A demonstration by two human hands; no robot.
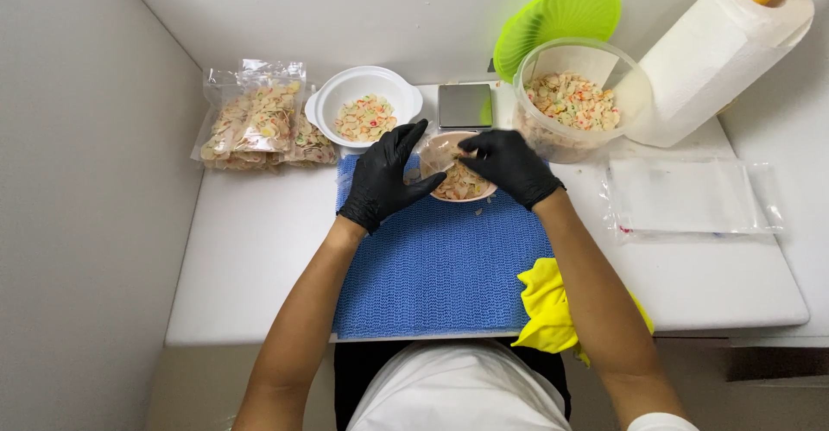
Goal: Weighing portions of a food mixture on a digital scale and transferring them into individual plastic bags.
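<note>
Both of my hands wear black gloves and meet over a small bowl (pixel 466 191) of pale, coloured snack pieces at the far end of a blue mat (pixel 440 267). My left hand (pixel 386 179) cups the bowl's left side, with its fingers spread. My right hand (pixel 509 165) is bent over the bowl's top. Between the two hands is a small clear bag (pixel 439 151) with some pieces in it, and both hands hold it at the mouth.
A white bowl (pixel 363 110) of the same pieces and several filled clear bags (pixel 257 120) stand at the back left. A small scale (pixel 465 105), a clear tub (pixel 574 103) with a green lid (pixel 557 18), a paper towel roll (pixel 721 51), empty bags (pixel 686 196), a yellow cloth (pixel 548 306).
</note>
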